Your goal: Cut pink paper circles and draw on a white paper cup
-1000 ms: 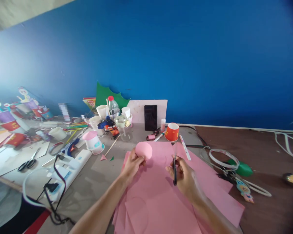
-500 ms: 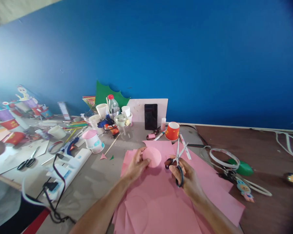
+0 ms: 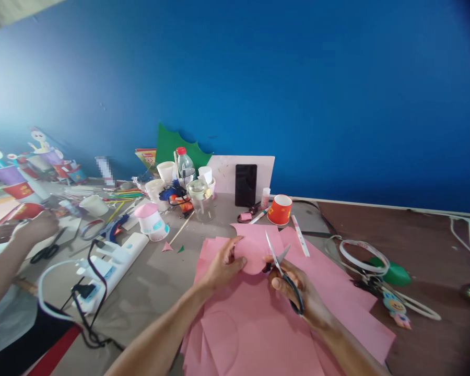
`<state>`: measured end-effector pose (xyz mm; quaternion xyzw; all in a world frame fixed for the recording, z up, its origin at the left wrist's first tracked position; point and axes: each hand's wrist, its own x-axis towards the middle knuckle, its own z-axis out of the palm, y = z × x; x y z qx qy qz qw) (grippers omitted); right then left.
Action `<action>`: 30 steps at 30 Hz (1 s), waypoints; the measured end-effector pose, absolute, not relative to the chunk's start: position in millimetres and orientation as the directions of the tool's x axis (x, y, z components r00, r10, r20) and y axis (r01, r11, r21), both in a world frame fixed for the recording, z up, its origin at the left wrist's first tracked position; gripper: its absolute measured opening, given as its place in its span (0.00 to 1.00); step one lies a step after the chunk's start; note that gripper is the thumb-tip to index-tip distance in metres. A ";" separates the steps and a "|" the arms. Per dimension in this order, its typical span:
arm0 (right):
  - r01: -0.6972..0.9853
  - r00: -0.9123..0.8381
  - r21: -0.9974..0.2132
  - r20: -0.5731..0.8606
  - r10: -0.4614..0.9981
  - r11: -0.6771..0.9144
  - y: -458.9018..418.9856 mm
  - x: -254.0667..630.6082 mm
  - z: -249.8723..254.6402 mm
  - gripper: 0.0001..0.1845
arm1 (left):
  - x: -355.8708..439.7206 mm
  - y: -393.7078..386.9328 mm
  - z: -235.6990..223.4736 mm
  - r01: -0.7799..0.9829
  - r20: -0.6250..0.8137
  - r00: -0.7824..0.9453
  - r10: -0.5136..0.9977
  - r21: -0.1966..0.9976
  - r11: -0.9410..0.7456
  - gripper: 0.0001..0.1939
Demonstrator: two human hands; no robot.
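My left hand [image 3: 221, 267] pinches a round pink paper cut-out [image 3: 254, 250] above a stack of pink paper sheets [image 3: 258, 324]. My right hand [image 3: 297, 292] grips black-handled scissors [image 3: 281, 269], whose blades are spread and point up and left, with the tips right at the cut-out's right edge. Both hands hover over the pink sheets in the middle of the table.
An orange paper cup [image 3: 280, 210], a black phone [image 3: 245, 185], a bottle [image 3: 185, 164], white cups and a jar stand behind. A power strip [image 3: 113, 261] with cables lies left. Another person's hand [image 3: 39, 227] reaches near a second pair of scissors [image 3: 49, 249]. White cord loops [image 3: 362, 256] lie right.
My right hand turned the scissors from upright to tilted left and brought the spread blades to the cut-out. My left hand lowered the cut-out slightly. Another person's arm came in at the left.
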<state>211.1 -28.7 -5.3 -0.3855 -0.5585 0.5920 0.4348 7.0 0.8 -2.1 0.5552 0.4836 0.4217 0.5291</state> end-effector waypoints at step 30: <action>0.861 -0.073 -0.455 0.333 0.940 0.228 -23.1 209.4 -34.5 0.21 | 8.5 -0.4 4.4 -0.009 -0.080 0.081 0.993 0.997 0.081 0.25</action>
